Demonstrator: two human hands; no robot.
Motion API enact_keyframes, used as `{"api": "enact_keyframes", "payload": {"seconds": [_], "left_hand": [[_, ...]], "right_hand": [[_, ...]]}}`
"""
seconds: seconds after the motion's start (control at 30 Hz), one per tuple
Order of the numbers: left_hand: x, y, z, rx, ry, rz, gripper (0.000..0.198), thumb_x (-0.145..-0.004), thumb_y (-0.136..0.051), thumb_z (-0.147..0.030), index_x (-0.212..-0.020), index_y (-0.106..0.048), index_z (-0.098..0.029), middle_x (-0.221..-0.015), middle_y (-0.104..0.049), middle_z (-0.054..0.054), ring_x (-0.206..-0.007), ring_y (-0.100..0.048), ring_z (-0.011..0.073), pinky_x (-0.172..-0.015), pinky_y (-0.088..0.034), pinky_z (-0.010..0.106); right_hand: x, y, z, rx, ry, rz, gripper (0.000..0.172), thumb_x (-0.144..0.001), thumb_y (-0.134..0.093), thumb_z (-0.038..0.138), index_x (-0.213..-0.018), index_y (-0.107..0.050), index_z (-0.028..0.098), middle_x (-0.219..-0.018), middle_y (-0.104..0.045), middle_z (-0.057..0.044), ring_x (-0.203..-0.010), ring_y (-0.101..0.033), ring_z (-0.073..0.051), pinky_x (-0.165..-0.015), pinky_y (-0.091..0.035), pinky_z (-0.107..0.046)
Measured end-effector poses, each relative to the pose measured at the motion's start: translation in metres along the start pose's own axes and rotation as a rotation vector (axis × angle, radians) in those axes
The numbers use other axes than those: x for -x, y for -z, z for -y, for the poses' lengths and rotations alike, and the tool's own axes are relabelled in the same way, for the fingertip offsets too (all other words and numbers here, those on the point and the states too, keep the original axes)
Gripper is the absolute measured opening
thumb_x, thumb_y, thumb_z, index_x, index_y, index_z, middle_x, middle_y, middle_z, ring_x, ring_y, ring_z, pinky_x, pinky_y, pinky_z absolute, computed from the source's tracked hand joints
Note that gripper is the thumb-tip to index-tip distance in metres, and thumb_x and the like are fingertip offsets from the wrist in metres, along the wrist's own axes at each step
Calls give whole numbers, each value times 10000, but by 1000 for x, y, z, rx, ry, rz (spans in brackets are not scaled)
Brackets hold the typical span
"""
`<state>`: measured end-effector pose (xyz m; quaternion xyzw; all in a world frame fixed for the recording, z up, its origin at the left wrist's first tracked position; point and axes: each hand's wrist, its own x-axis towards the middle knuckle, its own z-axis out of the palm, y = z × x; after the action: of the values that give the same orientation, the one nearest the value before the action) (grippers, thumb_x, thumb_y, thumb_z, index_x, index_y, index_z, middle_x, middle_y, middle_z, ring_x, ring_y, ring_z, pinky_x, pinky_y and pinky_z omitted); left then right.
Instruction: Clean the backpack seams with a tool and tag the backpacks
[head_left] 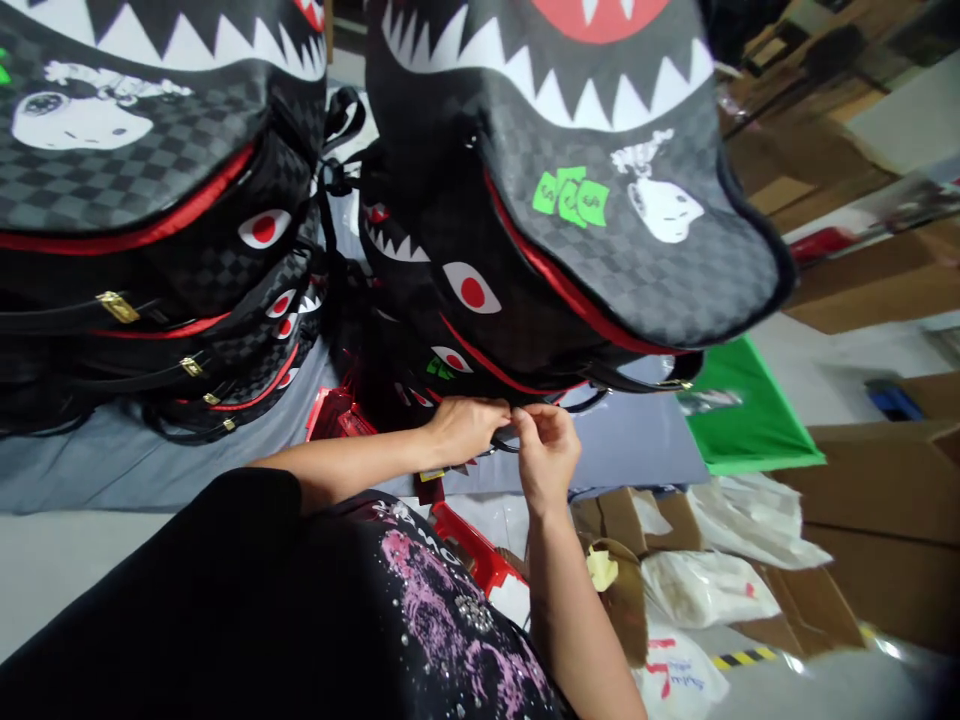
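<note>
My left hand and my right hand meet fingertip to fingertip in front of the right stack of bags. Both are closed in a pinch, and whatever sits between the fingertips is too small to make out. A black handle shows just below the fingers, partly hidden by them. Right behind is a black checkered bag with red piping and printed eyes, lying under a larger bag with white teeth, green notes and a white cartoon head.
Another stack of similar bags stands on the left of the grey-covered table. A red box lies between the stacks. To the right are a green sheet-like panel, plastic bags and cardboard boxes.
</note>
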<state>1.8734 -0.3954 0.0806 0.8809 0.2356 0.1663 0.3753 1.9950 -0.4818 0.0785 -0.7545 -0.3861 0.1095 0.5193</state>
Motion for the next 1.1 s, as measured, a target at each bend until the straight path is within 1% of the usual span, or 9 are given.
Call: {"api": "enact_keyframes", "payload": {"seconds": [0.13, 0.2, 0.27, 0.4, 0.53, 0.63, 0.87, 0.97, 1.1], "left_hand": [[34, 8, 46, 174, -3, -265, 245, -961, -495, -309, -1147, -629, -223, -1205, -676, 41, -1123, -630, 152, -974, -494, 261], [59, 17, 88, 192, 247, -503, 228, -971, -469, -335, -1041, -641, -202, -1062, -692, 52, -997, -655, 143, -893, -518, 251], [82, 24, 135, 154, 562, -633, 218, -965, -466, -316, -1024, -628, -183, -1007, -678, 56, -856, -655, 136, -809, -525, 257], [99, 25, 199, 79, 808, -553, 239, -872, -604, -240, -1096, -631, -163, -1015, -677, 62, -798, -642, 139, -830, -507, 286], [83, 20, 211, 84, 772, -473, 370, -827, -661, -243, -1189, -613, -181, -1037, -691, 53, -799, -654, 135, -820, -500, 270], [68, 22, 209, 62, 765, -448, 400, -809, -668, -259, -1198, -615, -181, -1043, -694, 60, -808, -657, 148, -802, -491, 272], [47, 21, 218, 86, 857, -478, 200, -857, -545, -243, -968, -694, -170, -869, -719, 55, -788, -659, 177, -706, -464, 257], [42, 17, 221, 110, 885, -499, 217, -854, -503, -190, -957, -691, -158, -856, -725, 55, -786, -665, 178, -700, -470, 250], [41, 27, 220, 108, 891, -517, 287, -866, -459, -163, -1063, -656, -93, -988, -720, 127, -885, -683, 217, -787, -509, 296]], "right_hand": [[27, 1, 17, 295, 244, -115, 248, -883, -600, 302, -1102, -625, 189, -1026, -674, -113, -915, -640, -229, -787, -508, -375], [46, -12, 20, 305, 360, -28, 245, -907, -569, 250, -1139, -630, 206, -1062, -675, -117, -971, -638, -232, -816, -509, -371], [63, -40, 14, 228, 356, 256, 216, -934, -523, 232, -1108, -650, 224, -1014, -696, -92, -919, -658, -209, -810, -518, -346], [65, -134, -16, 307, 13, 804, 244, -952, -475, 214, -1113, -658, 206, -1082, -714, -73, -980, -664, -184, -900, -497, -306], [41, -219, -38, 387, -86, 842, 277, -944, -495, 212, -1176, -642, 180, -1194, -688, -108, -1083, -636, -207, -949, -463, -315], [30, -247, -41, 424, -116, 874, 267, -949, -463, 186, -1121, -667, 195, -1156, -704, -97, -1040, -648, -208, -905, -465, -309], [28, -224, -29, 484, -158, 915, 222, -910, -473, 187, -876, -692, 184, -1014, -713, -126, -993, -633, -242, -844, -432, -326], [25, -200, -23, 439, -244, 968, 197, -836, -528, 184, -690, -661, 191, -731, -687, -60, -745, -627, -188, -684, -434, -280], [30, -154, -12, 262, -370, 1053, 280, -801, -572, 283, -537, -590, 193, -429, -469, 45, -419, -439, -107, -470, -348, -230]]}}
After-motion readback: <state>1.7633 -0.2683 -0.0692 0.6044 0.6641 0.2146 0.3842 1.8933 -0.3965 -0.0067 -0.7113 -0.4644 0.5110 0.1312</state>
